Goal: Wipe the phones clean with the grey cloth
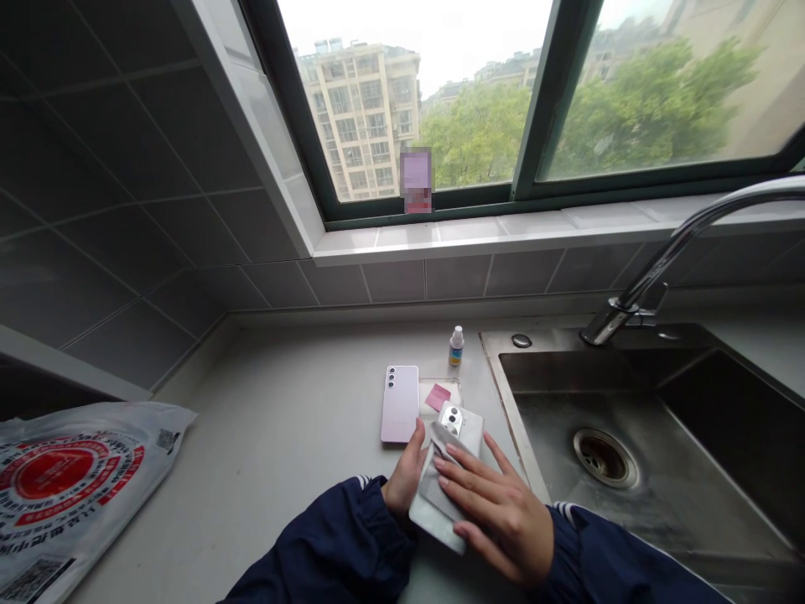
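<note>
A white phone (475, 424) is tilted above the counter with its camera side up. My left hand (404, 480) grips it along the left edge, thumb lying near that edge, the other fingers hidden. Over the phone's back lies a grey cleaning cloth (433, 488). My right hand (503, 513) presses the cloth flat against the phone with its fingers. Beyond my left thumb a lilac phone (402, 413) rests back side up. Beside it is a clear phone case (426, 388) with a pink slip (438, 397) on it. A small spray bottle (456, 348) stands upright behind these.
To the right, a steel sink (541, 428) is set into the counter (302, 436), with a chrome tap (654, 273) over it. A printed plastic bag (138, 419) lies at the far left. Tiled walls and a window (484, 151) stand behind the counter.
</note>
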A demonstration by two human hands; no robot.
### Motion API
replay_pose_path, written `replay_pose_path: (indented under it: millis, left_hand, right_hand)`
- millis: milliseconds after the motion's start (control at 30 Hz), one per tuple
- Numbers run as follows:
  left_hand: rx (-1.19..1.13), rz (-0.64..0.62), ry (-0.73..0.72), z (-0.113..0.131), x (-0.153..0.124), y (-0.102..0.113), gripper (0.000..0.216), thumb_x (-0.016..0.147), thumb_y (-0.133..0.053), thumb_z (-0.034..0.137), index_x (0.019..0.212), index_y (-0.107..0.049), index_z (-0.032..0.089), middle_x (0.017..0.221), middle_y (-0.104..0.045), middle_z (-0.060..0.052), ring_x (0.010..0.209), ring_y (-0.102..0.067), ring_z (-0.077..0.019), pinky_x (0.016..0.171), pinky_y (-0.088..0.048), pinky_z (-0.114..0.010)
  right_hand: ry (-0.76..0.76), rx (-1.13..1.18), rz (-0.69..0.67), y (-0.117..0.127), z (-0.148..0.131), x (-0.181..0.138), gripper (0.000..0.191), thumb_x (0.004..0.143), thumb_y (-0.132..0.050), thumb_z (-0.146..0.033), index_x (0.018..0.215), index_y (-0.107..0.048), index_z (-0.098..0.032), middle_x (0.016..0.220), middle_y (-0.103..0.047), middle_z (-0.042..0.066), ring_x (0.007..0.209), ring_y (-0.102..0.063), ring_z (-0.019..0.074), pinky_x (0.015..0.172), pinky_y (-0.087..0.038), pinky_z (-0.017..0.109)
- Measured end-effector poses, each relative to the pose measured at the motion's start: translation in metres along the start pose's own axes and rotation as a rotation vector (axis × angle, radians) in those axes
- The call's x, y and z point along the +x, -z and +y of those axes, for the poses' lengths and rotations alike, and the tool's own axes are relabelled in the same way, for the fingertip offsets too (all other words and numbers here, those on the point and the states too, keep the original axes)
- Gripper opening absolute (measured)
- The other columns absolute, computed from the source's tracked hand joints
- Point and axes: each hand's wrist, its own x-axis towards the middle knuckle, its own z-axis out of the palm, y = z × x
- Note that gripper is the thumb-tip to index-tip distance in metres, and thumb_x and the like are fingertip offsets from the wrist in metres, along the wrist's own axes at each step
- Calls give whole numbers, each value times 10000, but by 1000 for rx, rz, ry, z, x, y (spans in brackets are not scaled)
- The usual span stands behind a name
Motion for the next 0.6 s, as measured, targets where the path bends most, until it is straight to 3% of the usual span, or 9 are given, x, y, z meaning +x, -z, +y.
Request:
replay_pose_path:
  millis: [200,367,600]
  left_hand:
    - [15,18,25,-3,-4,1,845,867,-306,701,1245,-557,-12,1014,-712,-187,991,-662,-235,986,-378,-300]
    - [64,9,47,-5,-5,2,917,819,-260,772,1201,-592,7,935,-724,-196,857,-689,-275,985,-390,-410]
    - [56,46,-6,-1,-5,-7,937,796,-249,797,1120,-630,5,896,-717,-200,901,-674,-316,1002,-374,-459]
  right_hand:
    - [78,42,-43,-3,-15,1,478,909,-501,-384,1327,-515,-153,1351,-563,105,1394,-327,298,1146,41,609]
    - [144,90,-69,-1,-26,4,453,918,-486,-398,1299,-537,-159,1311,-599,91,1381,-355,289,1146,74,599]
    - [163,83,-87,1,-25,6,431,919,-495,-419,1270,-561,-176,1306,-606,60,1396,-329,279,1156,85,583]
